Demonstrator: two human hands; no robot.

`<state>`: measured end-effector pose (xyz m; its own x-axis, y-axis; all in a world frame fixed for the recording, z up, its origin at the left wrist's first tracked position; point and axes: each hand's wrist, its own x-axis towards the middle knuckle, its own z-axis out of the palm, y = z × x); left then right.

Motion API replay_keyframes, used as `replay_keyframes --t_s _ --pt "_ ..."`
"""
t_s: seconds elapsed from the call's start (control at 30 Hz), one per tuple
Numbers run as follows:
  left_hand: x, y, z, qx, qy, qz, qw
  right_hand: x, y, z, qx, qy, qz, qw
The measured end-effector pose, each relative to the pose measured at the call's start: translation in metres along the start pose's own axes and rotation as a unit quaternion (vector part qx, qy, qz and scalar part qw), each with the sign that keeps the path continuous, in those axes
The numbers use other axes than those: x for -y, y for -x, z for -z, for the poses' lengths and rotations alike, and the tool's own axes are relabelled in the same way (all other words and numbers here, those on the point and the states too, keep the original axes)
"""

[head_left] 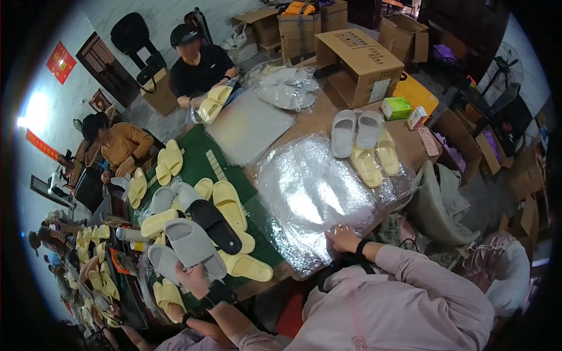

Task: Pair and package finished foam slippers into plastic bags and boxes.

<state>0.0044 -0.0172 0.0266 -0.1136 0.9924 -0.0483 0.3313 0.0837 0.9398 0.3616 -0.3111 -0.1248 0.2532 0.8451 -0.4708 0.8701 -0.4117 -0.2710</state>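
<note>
My left hand (194,282) is closed at the heel end of a pair of grey slippers (190,238), over the slipper pile on the table's left part. Beside and under them lie a black slipper (215,224) and several pale yellow slippers (228,202). My right hand (344,238) has curled fingers at the near edge of a stack of clear plastic bags (310,196), pinching the film there. Behind the stack, grey slippers (343,133) and yellow slippers (367,167) rest on more film.
Across the table a person in black (202,73) holds bagged yellow slippers (214,104). Bagged grey slippers (287,88), a cardboard box (360,50) and a green box (397,108) stand at the back. Nearby at lower left, another person's hand (175,313) touches yellow slippers (167,294).
</note>
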Motion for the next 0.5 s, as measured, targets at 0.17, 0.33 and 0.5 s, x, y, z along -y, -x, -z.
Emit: replay_keyframes --t_s 0.17,0.33,0.5 --pt "-0.038 0.058 -0.056 0.072 0.362 -0.1 0.924 -0.014 -0.001 -0.008 -0.008 0.046 0.027 0.999" --pt "-0.112 0.125 -0.144 0.129 0.68 0.215 0.689 -0.024 -0.002 0.008 0.011 -0.05 0.034 0.998" --pt "-0.076 0.156 -0.235 0.143 0.627 0.336 0.688 -0.041 -0.008 0.025 -0.062 -0.194 0.008 0.979"
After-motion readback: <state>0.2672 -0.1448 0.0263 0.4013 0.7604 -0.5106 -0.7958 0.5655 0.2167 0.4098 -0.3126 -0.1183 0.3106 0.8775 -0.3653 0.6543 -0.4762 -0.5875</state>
